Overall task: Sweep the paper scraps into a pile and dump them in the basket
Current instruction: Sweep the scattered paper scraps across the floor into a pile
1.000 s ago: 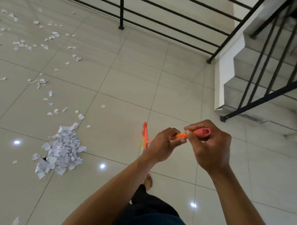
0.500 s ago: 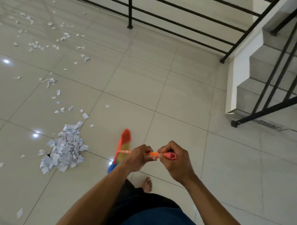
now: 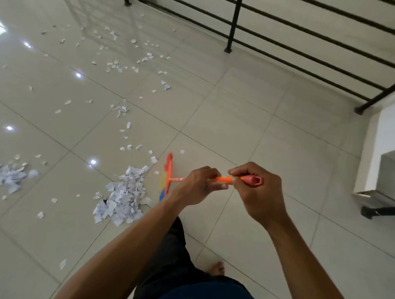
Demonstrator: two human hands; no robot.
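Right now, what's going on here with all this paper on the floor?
A person is sweeping up torn paper with an orange broom. The left hand and right hand both grip its handle, the right one nearest the end. The broom head sits just beside a pile of paper scraps on the tiled floor. A smaller heap lies at the left edge, and loose scraps are scattered farther off. No basket is in view.

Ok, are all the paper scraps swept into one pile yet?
No, loose scraps lie scattered across the floor far beyond the pile beside the broom.
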